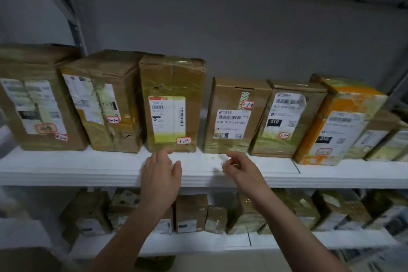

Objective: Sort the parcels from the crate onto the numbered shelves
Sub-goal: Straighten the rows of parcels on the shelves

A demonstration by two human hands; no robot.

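Standing upright near the front edge of the upper shelf (pixel 66 168): the parcel tagged 3-2-3 (pixel 172 104), close beside the parcel tagged 3-2-2 (pixel 103 99) on the left and set off by a narrow gap from the parcel tagged 3-2-4 (pixel 234 117) on the right. Hovering just in front of its base, the left hand (pixel 160 174), fingers relaxed and stretched forward, gripping nothing; fingertips at the bottom edge of the carton, touching or not impossible to tell. Poised before the base of 3-2-4, the right hand (pixel 241 168), fingers loosely curled, apparently empty.

Further along the row: the parcel tagged 3-2-1 (pixel 35 97) at far left, the parcel tagged 3-2-5 (pixel 287 117) and an orange-taped parcel (pixel 340 121) leaning together on the right. Below, a lower shelf (pixel 198 243) packed with smaller cartons. No crate identifiable in view.

Judged from this: a placing step at or near its end, the carton seated in numbered order with neither hand carrying anything. Called for next, in all likelihood: at most a light nudge to square the row, then back to the crate for another parcel, reading its handwritten tag and finding the matching slot before setting it down.
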